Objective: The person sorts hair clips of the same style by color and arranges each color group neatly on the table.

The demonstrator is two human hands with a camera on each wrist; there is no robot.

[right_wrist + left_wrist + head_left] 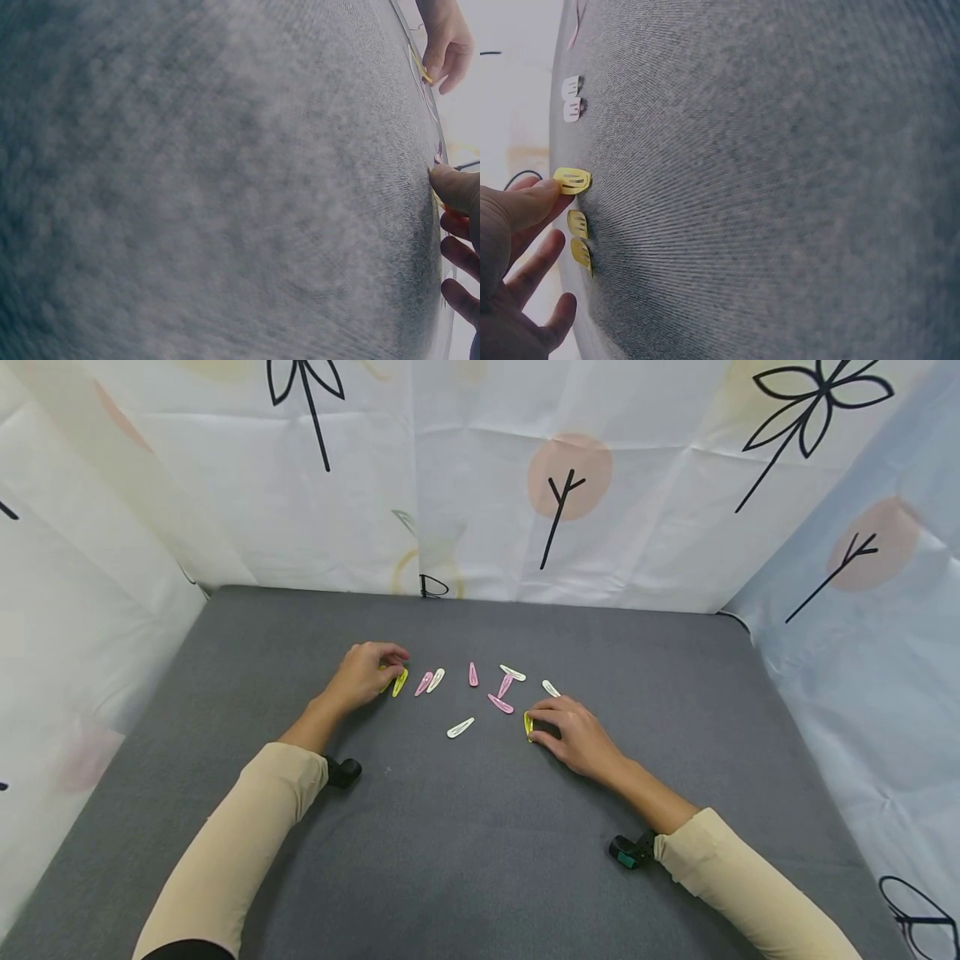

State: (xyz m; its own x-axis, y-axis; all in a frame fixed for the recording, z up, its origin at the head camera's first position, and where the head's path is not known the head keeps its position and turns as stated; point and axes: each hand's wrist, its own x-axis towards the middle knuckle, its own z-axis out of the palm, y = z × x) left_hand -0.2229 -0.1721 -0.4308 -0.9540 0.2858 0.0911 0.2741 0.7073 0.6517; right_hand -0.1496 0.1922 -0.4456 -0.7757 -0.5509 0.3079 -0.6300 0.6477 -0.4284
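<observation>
My left hand (366,673) pinches a yellow snap hair clip (572,181) between thumb and finger, close over the grey table. Two more yellow hair clips (577,223) lie side by side below its fingers in the left wrist view. In the head view, one yellow hair clip (401,682) shows at the fingertips and the others are mostly hidden. Right of the middle, my right hand (576,732) holds another yellow hair clip (528,727) by its ends between thumb and fingers. In the right wrist view that clip is mostly hidden behind the thumb (456,185).
Between the hands lie a pink clip (423,684) beside a white clip (436,680), and a lone pink clip (473,674). A white clip (513,672) overlaps a pink clip (506,686), near another pink one (500,703). White clips (461,727) lie nearer and beyond the right hand. Patterned curtains (480,527) border the table.
</observation>
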